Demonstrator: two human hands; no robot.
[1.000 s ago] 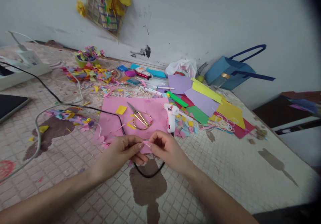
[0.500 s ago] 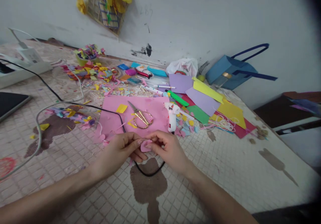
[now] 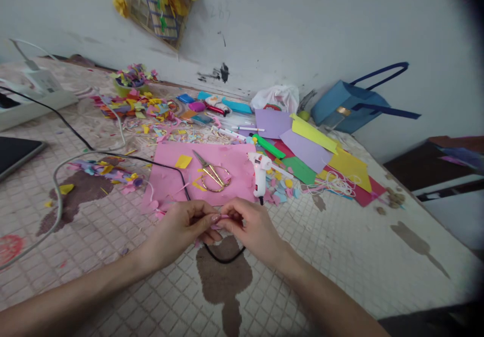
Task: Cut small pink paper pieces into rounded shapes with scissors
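Two bare hands, both yours, come together over the grid-patterned counter (image 3: 333, 261), pinching one small pink piece (image 3: 224, 216) between them. Your left grip (image 3: 181, 227) is clamped on its left side, and your right grip (image 3: 256, 232) is clamped on its right; your fingers hide most of the piece. It sits just on your side of the near edge of a large pink sheet (image 3: 238, 158), where gold-handled scissors (image 3: 210, 169) lie with the blades pointing toward the counter's back edge. A white glue gun (image 3: 260, 180) rests at the sheet's right edge, and a black cable (image 3: 227, 261) loops below your hands. Toward the counter's right edge, you have purple sheets (image 3: 310, 151), a yellow sheet (image 3: 350, 170) and a tangle of white string (image 3: 335, 185). A blue bag (image 3: 340, 104) leans at the back right corner, by the wall. Near the back edge, to your left, a green bowl (image 3: 124, 91) brims with colored scraps (image 3: 134, 75), while a white power strip (image 3: 38, 108) lies toward the left edge.
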